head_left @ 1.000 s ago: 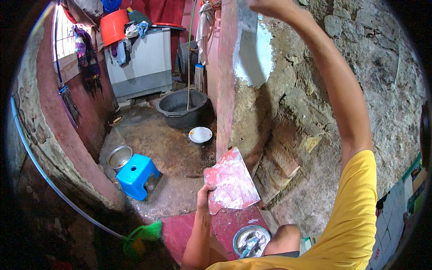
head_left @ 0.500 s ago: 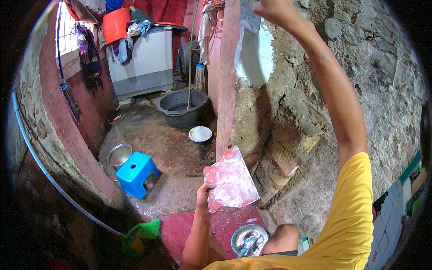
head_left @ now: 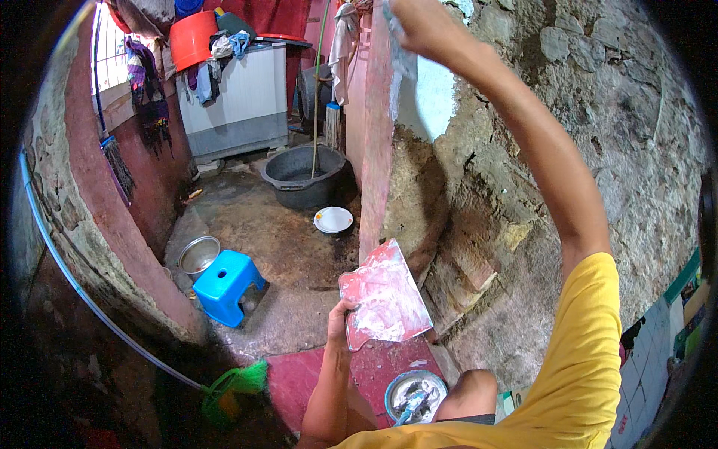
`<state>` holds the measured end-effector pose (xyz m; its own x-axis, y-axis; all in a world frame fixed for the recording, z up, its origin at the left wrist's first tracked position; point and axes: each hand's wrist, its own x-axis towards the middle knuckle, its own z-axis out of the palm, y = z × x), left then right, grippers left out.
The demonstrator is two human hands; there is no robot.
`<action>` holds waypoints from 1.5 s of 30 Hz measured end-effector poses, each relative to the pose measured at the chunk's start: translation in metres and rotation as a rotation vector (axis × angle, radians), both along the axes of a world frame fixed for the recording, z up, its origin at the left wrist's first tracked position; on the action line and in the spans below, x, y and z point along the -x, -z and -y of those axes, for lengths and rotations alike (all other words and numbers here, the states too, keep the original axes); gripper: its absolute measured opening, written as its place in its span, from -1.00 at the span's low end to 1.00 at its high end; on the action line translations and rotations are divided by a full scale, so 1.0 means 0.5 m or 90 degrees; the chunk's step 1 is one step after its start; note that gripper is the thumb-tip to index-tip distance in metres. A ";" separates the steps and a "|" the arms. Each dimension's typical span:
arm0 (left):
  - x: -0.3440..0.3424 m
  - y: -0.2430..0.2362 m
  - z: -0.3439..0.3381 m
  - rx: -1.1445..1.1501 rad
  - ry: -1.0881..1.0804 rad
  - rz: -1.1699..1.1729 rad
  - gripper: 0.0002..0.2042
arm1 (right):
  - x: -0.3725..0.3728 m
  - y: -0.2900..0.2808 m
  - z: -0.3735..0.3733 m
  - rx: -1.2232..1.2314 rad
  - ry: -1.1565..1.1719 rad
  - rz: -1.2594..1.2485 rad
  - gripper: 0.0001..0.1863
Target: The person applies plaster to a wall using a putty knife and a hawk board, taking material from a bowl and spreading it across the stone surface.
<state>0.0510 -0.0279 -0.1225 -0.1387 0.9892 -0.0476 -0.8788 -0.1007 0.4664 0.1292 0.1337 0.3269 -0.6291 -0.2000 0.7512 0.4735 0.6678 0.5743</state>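
My left hand [head_left: 341,323] grips the edge of a flat red board [head_left: 385,295] smeared with white putty, its fingers mostly hidden behind it. High on the right, my right hand [head_left: 434,34] is closed around a greyish flat scraper [head_left: 402,49], seen at a steep angle and cut by the top of the picture. The scraper is against or very near the wall edge beside a smooth white patch [head_left: 436,97]. Below the board stands a round tub of white paste [head_left: 416,396] with a blue-handled tool [head_left: 410,410] in it.
Rough, crumbling wall [head_left: 621,97] fills the right side, with a pink wall corner [head_left: 376,150] at its left. On the floor are a blue stool [head_left: 228,284], a metal bowl [head_left: 200,255], a white plate [head_left: 333,219] and a large dark basin [head_left: 292,179]. A green-bristled broom [head_left: 243,385] lies lower left.
My right hand has shifted left with the scraper, from over the white patch toward the pink wall corner. The scraper has turned more edge-on. My left hand and the board have barely moved.
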 end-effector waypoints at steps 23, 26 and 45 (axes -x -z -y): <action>-0.010 -0.024 0.015 0.014 -0.027 -0.013 -0.55 | -0.023 0.021 0.011 -0.078 -0.087 -0.096 -0.89; -0.001 -0.008 0.007 -0.002 -0.034 -0.024 -0.57 | -0.088 -0.034 0.081 -0.079 -0.112 -0.201 -0.87; -0.048 -0.123 0.143 0.030 -0.138 -0.104 -0.62 | -0.279 0.736 0.101 1.279 -0.642 -0.264 -0.68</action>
<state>0.0749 -0.0996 -0.0611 -0.3561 0.9329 -0.0532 -0.7523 -0.2525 0.6085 0.2685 0.0833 -0.0410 -0.6521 0.6747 0.3458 -0.3932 0.0890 -0.9151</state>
